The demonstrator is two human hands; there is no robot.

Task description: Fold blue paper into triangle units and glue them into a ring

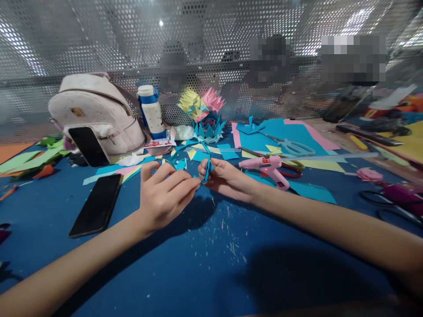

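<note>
A narrow blue paper strip [209,159], bent round into a loop, is held up above the table's middle. My left hand [165,193] pinches its lower end from the left, the other fingers curled. From the right, my right hand [228,178] grips the same strip close by, so the fingertips of both hands nearly meet. Just right of my right hand lies a pink glue gun [264,166] with a small red light showing. Behind the loop stands a blue, pointed-petal paper flower [210,128], with yellow [191,104] and pink [214,99] ones above it.
A black phone [96,204] lies left of my left hand; another phone [88,146] leans on a pale backpack [94,105]. Beside that stands a water bottle [151,112]. Light-blue scissors [295,146] rest on blue paper sheets [297,130]. Paper scraps [200,155] are scattered about. A perforated metal screen [125,48] rises behind.
</note>
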